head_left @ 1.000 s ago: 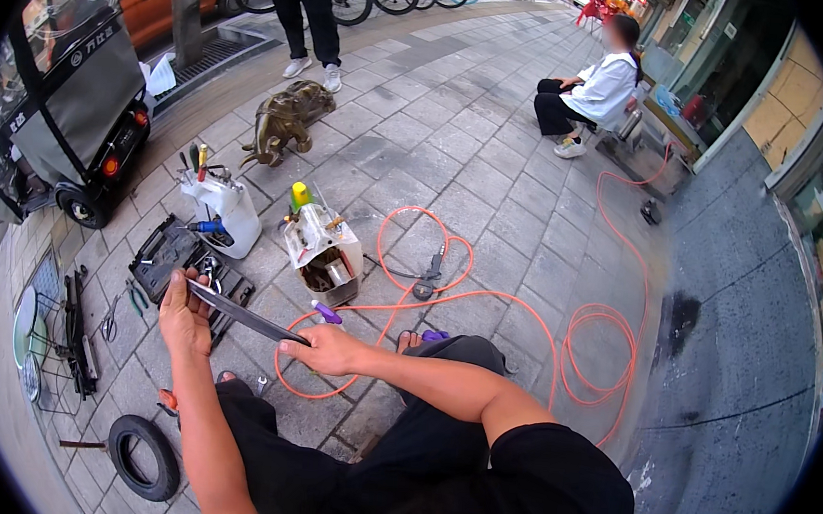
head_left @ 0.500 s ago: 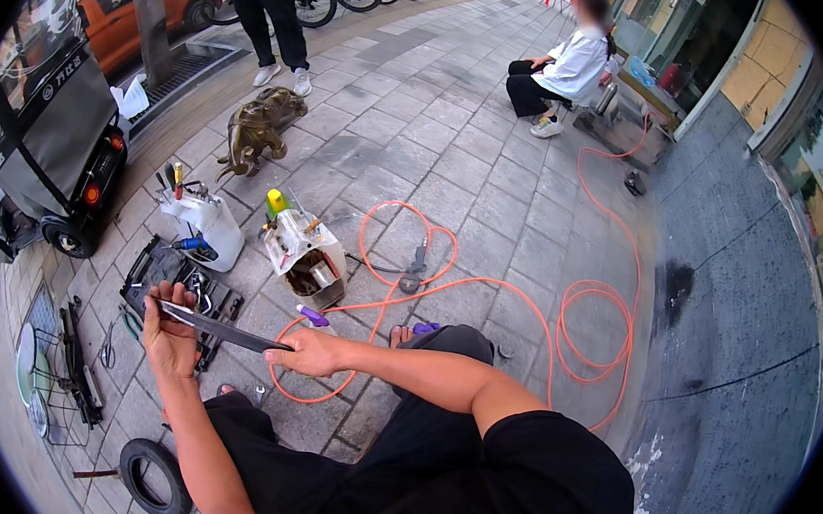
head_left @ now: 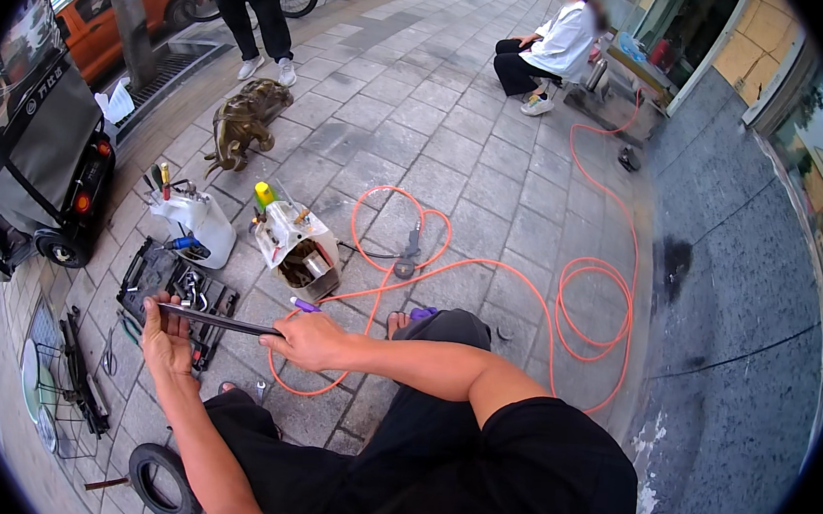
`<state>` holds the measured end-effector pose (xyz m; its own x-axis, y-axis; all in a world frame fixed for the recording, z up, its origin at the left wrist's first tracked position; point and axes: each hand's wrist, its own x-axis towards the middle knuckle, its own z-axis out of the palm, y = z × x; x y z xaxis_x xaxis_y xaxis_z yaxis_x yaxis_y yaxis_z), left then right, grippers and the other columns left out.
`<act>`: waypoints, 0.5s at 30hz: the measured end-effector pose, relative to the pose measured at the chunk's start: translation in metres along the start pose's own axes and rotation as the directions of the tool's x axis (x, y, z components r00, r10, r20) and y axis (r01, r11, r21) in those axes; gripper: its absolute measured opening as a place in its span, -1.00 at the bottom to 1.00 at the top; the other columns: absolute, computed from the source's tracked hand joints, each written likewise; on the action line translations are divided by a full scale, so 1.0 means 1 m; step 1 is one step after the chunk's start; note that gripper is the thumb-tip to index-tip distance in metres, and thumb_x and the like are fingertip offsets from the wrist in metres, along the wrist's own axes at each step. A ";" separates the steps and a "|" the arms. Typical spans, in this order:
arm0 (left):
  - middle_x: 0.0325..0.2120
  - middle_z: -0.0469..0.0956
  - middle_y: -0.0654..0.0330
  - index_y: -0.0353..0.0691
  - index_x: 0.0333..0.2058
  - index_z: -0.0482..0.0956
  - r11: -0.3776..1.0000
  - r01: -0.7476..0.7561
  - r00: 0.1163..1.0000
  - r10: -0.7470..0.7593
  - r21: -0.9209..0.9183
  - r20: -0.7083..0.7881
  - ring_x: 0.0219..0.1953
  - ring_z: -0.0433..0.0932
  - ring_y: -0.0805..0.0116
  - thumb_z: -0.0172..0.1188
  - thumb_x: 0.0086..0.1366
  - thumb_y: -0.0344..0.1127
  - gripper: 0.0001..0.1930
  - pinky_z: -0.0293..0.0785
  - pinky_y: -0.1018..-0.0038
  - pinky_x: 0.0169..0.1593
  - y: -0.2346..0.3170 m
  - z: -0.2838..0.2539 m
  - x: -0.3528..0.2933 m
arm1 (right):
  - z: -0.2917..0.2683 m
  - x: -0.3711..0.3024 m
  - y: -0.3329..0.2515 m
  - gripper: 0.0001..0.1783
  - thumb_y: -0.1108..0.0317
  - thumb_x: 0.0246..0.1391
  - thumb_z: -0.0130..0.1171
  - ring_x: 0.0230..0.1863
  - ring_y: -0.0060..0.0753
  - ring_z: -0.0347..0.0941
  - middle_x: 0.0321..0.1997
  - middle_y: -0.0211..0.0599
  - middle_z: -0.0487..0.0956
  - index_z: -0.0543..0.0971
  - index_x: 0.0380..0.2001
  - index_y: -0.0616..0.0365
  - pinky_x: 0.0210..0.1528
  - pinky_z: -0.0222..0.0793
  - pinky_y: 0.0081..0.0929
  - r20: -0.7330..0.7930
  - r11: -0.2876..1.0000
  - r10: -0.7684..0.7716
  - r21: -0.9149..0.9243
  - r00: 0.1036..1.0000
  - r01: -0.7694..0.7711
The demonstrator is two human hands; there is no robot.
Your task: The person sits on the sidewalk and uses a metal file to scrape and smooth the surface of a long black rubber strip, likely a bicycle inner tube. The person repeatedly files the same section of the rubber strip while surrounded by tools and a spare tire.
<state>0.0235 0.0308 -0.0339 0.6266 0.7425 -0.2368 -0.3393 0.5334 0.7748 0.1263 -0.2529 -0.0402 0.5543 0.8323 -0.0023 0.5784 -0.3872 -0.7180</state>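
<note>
A long, flat, dark strip (head_left: pixel 225 322) stretches between my two hands, seen nearly edge-on; its exact kind I cannot make out. Its right end sits in my closed right hand (head_left: pixel 310 341). At the other end, my left hand (head_left: pixel 169 342) holds it between thumb and fingers, palm up. Just beyond my left hand lies a black tool case (head_left: pixel 154 275) with sockets and other metal tools. A cut-open white jug (head_left: pixel 312 235) with tools in it stands ahead of my hands, and a purple-capped thing (head_left: pixel 304 304) is close to my right hand.
An orange hose (head_left: pixel 488 262) loops over the paving around an air tool (head_left: pixel 405 266). Another white jug (head_left: pixel 203 226) holds tools. A small tire (head_left: pixel 162 484) lies lower left. A bronze-coloured animal figure (head_left: pixel 246 120), a standing person (head_left: pixel 248 3) and a seated person (head_left: pixel 553 51) are farther off.
The strip has turned from showing its broad face to nearly edge-on, still in both hands. The surroundings have shifted slightly up and left in view.
</note>
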 end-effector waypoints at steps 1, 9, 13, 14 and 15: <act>-0.07 0.68 0.20 -0.15 -0.04 0.58 1.000 0.006 1.000 -0.006 0.004 -0.023 -0.04 0.66 0.29 0.29 0.39 -0.09 -0.69 0.59 0.28 0.11 -0.002 -0.003 0.003 | 0.001 0.001 0.000 -0.35 -0.23 0.31 0.02 -0.42 0.20 0.54 -0.51 0.05 0.59 0.60 -0.40 0.23 -0.31 0.43 0.01 -0.022 1.000 -0.005 -0.004 1.000 0.005; -0.03 0.64 0.19 -0.16 -0.05 0.57 0.976 -0.036 0.958 0.095 -0.216 0.270 0.04 0.64 0.23 0.19 0.45 -0.13 -0.74 0.55 0.18 0.20 0.005 0.008 -0.002 | 0.005 0.006 0.007 -0.36 -0.18 0.33 0.09 -0.55 -0.32 0.36 -0.62 -0.18 0.46 0.51 -0.52 0.25 -0.42 0.34 -0.23 0.234 0.923 -0.031 0.379 0.972 -0.062; 0.06 0.61 0.17 -0.17 0.01 0.56 0.959 -0.025 0.919 0.134 -0.284 0.371 0.13 0.59 0.20 0.15 0.48 -0.12 -0.71 0.49 0.15 0.27 0.008 0.007 -0.003 | 0.002 0.008 0.008 -0.36 -0.21 0.30 0.13 -0.61 -0.42 0.36 -0.65 -0.32 0.44 0.52 -0.51 0.24 -0.51 0.31 -0.30 0.275 0.883 -0.027 0.457 0.961 -0.106; 0.09 0.58 0.14 -0.18 0.06 0.53 0.956 -0.028 0.912 0.145 -0.293 0.384 0.16 0.56 0.19 0.12 0.49 -0.10 -0.67 0.48 0.15 0.27 0.009 0.006 -0.003 | -0.002 0.008 0.002 -0.36 -0.21 0.30 0.14 -0.65 -0.44 0.35 -0.66 -0.36 0.42 0.52 -0.51 0.23 -0.55 0.29 -0.32 0.274 0.879 -0.044 0.468 0.961 -0.093; 0.13 0.55 0.12 -0.20 0.11 0.50 0.953 -0.031 0.905 0.155 -0.301 0.396 0.19 0.53 0.18 0.10 0.50 -0.09 -0.63 0.47 0.16 0.28 0.009 0.005 -0.004 | -0.008 0.008 -0.002 -0.36 -0.23 0.29 0.13 -0.69 -0.47 0.31 -0.67 -0.37 0.42 0.52 -0.50 0.21 -0.61 0.25 -0.36 0.365 0.839 -0.006 0.509 0.931 -0.194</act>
<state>0.0213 0.0305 -0.0228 0.7925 0.5940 0.1382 -0.5543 0.6070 0.5694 0.1341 -0.2483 -0.0335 0.2942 0.9221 -0.2513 0.0729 -0.2838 -0.9561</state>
